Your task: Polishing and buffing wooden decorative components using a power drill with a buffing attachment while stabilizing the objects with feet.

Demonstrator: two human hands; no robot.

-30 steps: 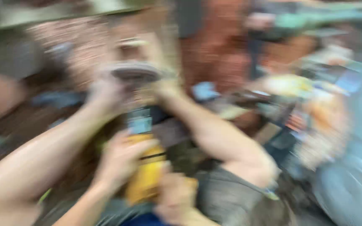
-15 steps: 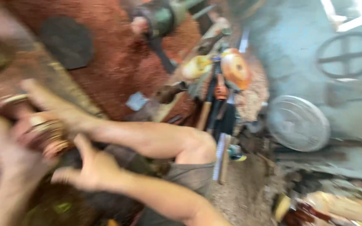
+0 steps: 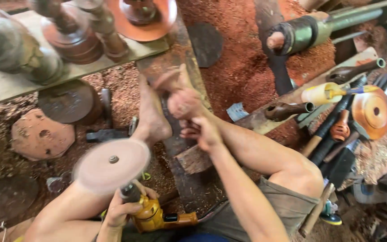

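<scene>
Sawdust, reddish and thick, covers the floor (image 3: 242, 67) of this workshop, and the person sits on it with bare legs stretched forward. Nearest to the camera, the left hand (image 3: 121, 211) is closed around the neck of a yellow drill (image 3: 157, 217), which lies low between the thighs. On the drill's front sits a pink disc (image 3: 111, 165), blurred at its edge, just above the left hand and touching nothing else that I can see. Beyond the disc, to its right, the right hand (image 3: 202, 131) is curled with the fingers bent near the right foot (image 3: 182, 101); whether it holds something small, I cannot tell. The left foot (image 3: 152, 117) rests just behind the disc, on a dark plank (image 3: 175, 148). Left of the disc lie flat round wood blanks (image 3: 42, 134) on the floor. Far right of the disc, a row of chisels (image 3: 332, 125) with wooden handles lies beside an orange turned lid (image 3: 371, 112). Farther behind the disc, a shelf (image 3: 5, 85) carries turned wooden pieces (image 3: 72, 36), and at the top right a green lathe spindle (image 3: 310, 31) points toward the feet.
</scene>
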